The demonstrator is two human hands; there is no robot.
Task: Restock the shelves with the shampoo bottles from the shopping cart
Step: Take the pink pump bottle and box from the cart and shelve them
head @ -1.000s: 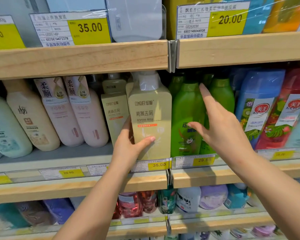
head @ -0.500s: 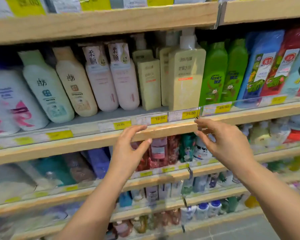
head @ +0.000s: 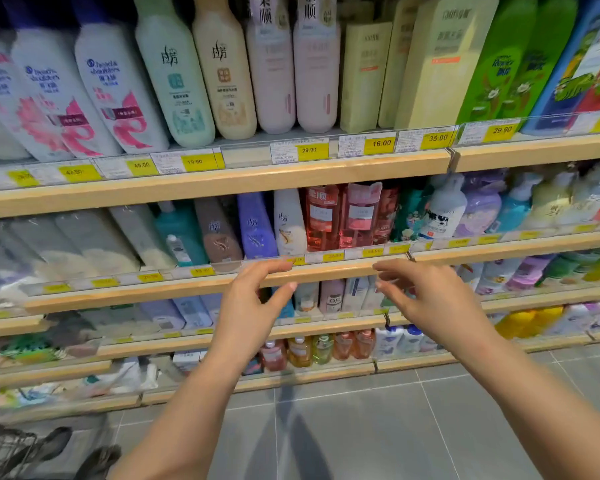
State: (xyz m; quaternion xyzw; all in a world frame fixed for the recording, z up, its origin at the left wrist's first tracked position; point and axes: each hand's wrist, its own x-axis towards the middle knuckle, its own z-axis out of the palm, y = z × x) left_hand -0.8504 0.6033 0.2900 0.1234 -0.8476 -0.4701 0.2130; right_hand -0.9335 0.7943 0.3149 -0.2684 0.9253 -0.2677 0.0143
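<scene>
Both hands empty, left hand (head: pixel 253 303) and right hand (head: pixel 426 299) fingers loosely spread before the second shelf's front edge (head: pixel 326 271); pale yellow shampoo bottle (head: pixel 437 71) upright at top shelf's front edge; likely heavy, rigid, slick — grip mid-body.

Pale yellow bottle (head: pixel 437 64), green bottle (head: pixel 496 64), yellow price tags (head: pixel 381 144).

Yellow price tags (head: pixel 381 144) sit in the clear strip along the shelf edges before me; legible ones read 29.90, 16.00, 35.00, 19.90. Grey floor tiles (head: pixel 378 427) with pale grout lines run below the bottom shelf. On the lowest shelves: small amber bottles (head: pixel 300 351), yellow containers (head: pixel 530 322) far right, blurred packets (head: pixel 32 351) at left.
</scene>
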